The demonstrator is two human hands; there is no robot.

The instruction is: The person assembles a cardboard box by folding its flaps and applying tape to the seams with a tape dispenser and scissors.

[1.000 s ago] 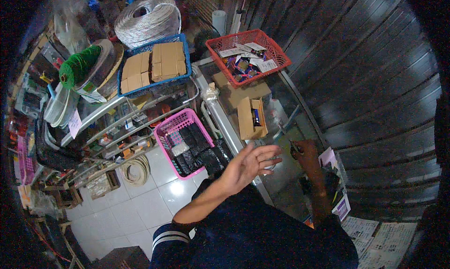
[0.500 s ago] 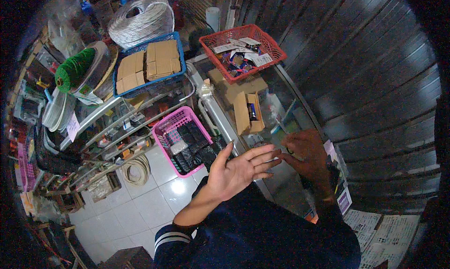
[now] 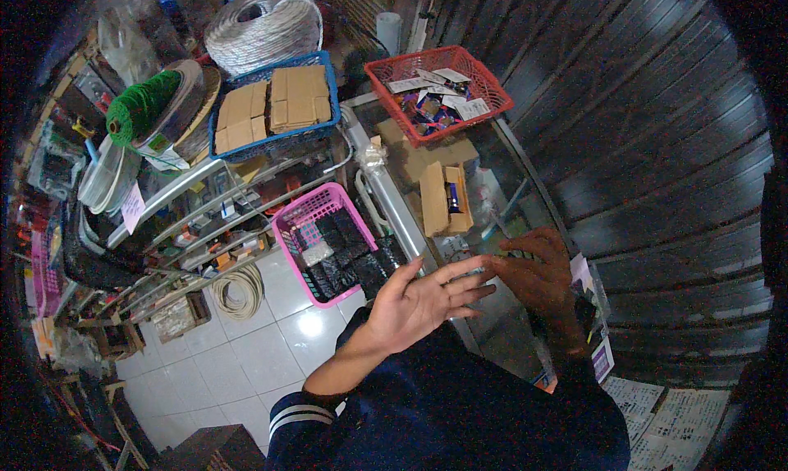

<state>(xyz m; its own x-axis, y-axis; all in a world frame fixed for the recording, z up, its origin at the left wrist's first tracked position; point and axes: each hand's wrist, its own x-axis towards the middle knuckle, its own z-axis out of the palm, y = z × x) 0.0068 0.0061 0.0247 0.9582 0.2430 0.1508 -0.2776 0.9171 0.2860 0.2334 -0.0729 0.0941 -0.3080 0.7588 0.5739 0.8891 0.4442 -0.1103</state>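
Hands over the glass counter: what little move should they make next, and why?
Probably lower the right hand onto the glass counter under it. Its fingers curl downward, empty, just above the glass, while the left hand hovers open, palm up, beside it, holding nothing.

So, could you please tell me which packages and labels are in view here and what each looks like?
Brown cardboard boxes: flat, packed in the blue basket, upper middle.
Open cardboard box: tan, oblong, on the glass counter beyond the hands.
White paper tags: small slips in the red basket.
Dark packets: flat, in the pink basket.
White tag: hanging at the left shelf.
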